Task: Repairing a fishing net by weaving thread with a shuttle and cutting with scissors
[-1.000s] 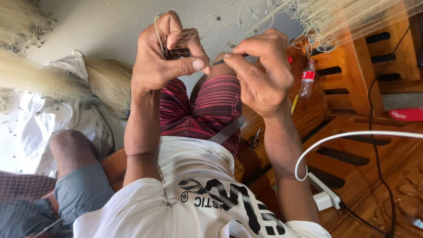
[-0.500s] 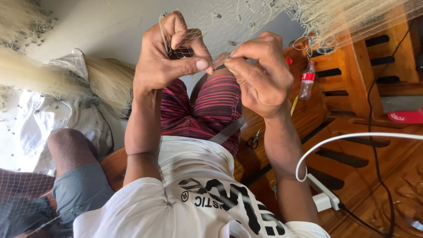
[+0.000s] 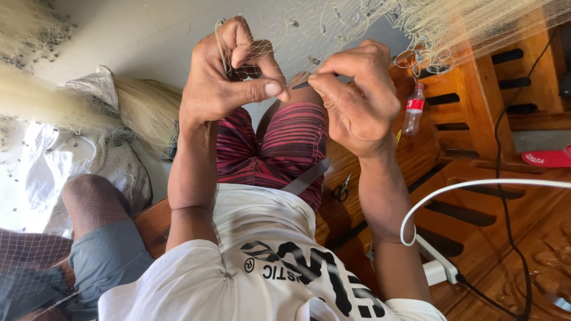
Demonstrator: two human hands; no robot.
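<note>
Clearly mid-mend: left hand [image 3: 229, 83] grips gathered net [image 3: 333, 27], right hand [image 3: 357, 98] pinches a needle [image 3: 301, 85]; much loose netting remains.

Couldn't really make out the thin dark tool [image 3: 302, 84] pinched in the right hand [image 3: 357, 98]; the fingers covered most of it. The fine net [image 3: 309, 35] ran off the top edge, and the left hand [image 3: 229, 74] hid its bunched mesh. The small scissors [image 3: 341, 191] were too tiny to read properly.
</note>
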